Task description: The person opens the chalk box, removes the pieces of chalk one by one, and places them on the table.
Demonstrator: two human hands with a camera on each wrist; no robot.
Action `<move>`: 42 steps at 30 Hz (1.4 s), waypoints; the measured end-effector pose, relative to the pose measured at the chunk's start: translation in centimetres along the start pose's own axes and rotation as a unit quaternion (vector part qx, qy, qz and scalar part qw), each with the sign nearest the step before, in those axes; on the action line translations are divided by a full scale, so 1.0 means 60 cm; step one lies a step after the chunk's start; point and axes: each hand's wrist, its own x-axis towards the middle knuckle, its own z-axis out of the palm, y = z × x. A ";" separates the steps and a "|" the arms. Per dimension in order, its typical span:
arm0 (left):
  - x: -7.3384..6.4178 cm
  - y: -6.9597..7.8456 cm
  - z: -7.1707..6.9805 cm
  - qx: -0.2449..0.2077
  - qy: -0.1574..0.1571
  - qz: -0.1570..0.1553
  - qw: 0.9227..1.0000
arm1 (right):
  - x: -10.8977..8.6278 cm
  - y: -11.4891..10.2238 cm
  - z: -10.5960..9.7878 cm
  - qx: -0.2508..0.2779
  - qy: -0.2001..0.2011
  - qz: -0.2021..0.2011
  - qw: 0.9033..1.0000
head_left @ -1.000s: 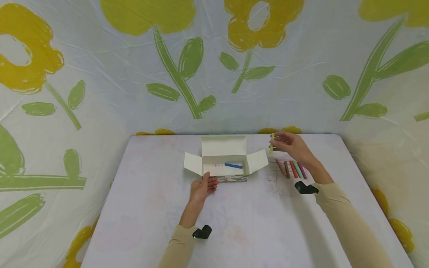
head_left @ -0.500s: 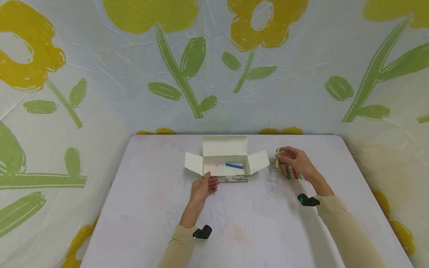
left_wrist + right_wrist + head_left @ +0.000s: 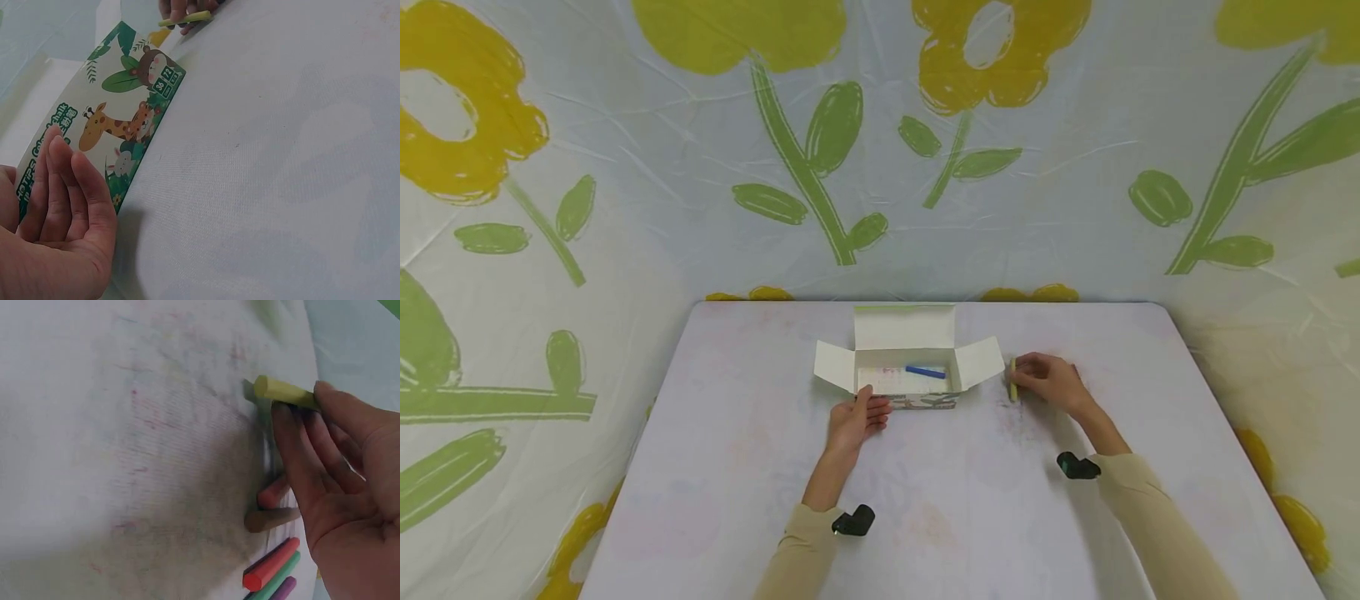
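My left hand [image 3: 848,427] holds the near wall of an open cardboard chalk box [image 3: 928,402], thumb over the rim and fingers along the printed front. Giraffe and bear drawings show on that front in the left wrist view. Inside the box lies a blue chalk stick [image 3: 925,372]. To the right of the box, my right hand [image 3: 1051,382] pinches a yellow chalk stick [image 3: 287,394] between thumb and fingertips, low over the table. In the right wrist view, a pinkish chalk stick [image 3: 273,492] and a brown one [image 3: 270,520] lie partly behind the fingers.
Red [image 3: 272,565], green [image 3: 279,579] and purple chalk sticks [image 3: 286,589] lie side by side near the right hand. Chalk smudges mark the white table [image 3: 925,517]. The box's side flap [image 3: 980,362] spreads toward the right hand. A flower-print cloth [image 3: 700,208] hangs behind.
My right hand has come down and nearer to me with the yellow chalk stick, now covering the row of chalks in the head view. The left hand stays on the box.
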 end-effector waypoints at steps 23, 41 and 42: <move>-0.001 0.001 0.001 -0.004 -0.005 -0.007 1.000 | 0.005 -0.040 0.007 -0.039 0.030 -0.037 0.998; -0.001 0.004 0.000 -0.003 -0.011 -0.001 1.000 | 0.026 -0.126 -0.046 0.023 0.050 -0.062 0.997; -0.001 0.003 0.000 -0.003 -0.009 -0.001 1.000 | 0.027 -0.131 -0.047 0.024 0.050 -0.064 0.996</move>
